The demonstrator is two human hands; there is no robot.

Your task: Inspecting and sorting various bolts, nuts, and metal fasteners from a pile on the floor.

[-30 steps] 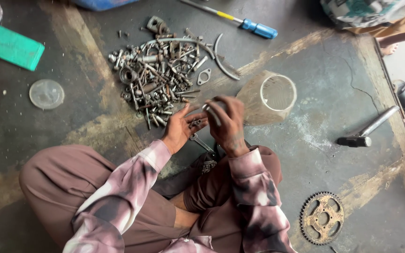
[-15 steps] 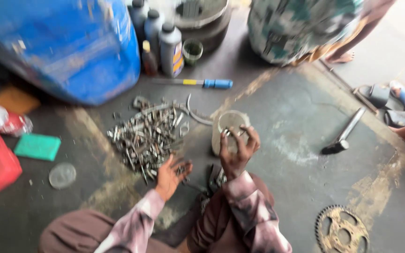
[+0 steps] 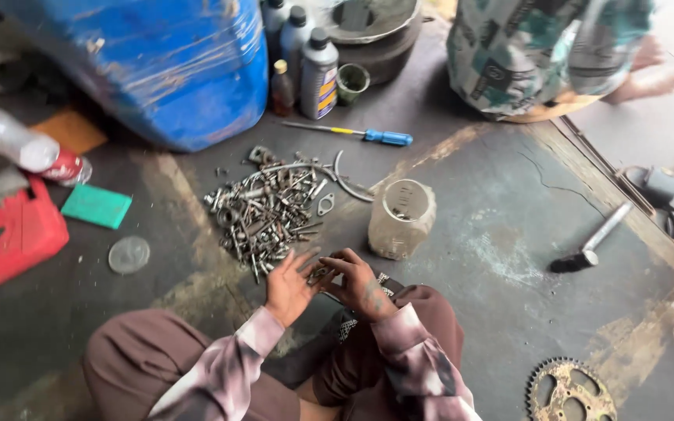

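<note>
Fingers of both hands meet over a small metal part [image 3: 320, 274], pinching it between the fingertips; the part is too small to identify. Left hand [image 3: 289, 285] sits with palm partly upward and fingers spread toward the part. Right hand [image 3: 362, 285] curls over it from the other side. Both hands hover just above the floor [image 3: 509, 257], directly in front of the person's folded legs.

Just beyond the hands lies a pile of bolts and nuts [image 3: 267, 212], spread across the dark floor. A cloudy plastic jar [image 3: 400, 218] stands open-topped just right of the pile, near the right hand. A blue-handled screwdriver [image 3: 352, 133] lies farther back. A hammer [image 3: 591, 248] rests well to the right, and a rusty sprocket [image 3: 569, 392] lies at the lower right. A large blue drum [image 3: 150, 62] stands at the back left, with several bottles [image 3: 310, 62] beside it. A red container [image 3: 9, 234] and a round clear lid [image 3: 129, 254] lie at the left.
</note>
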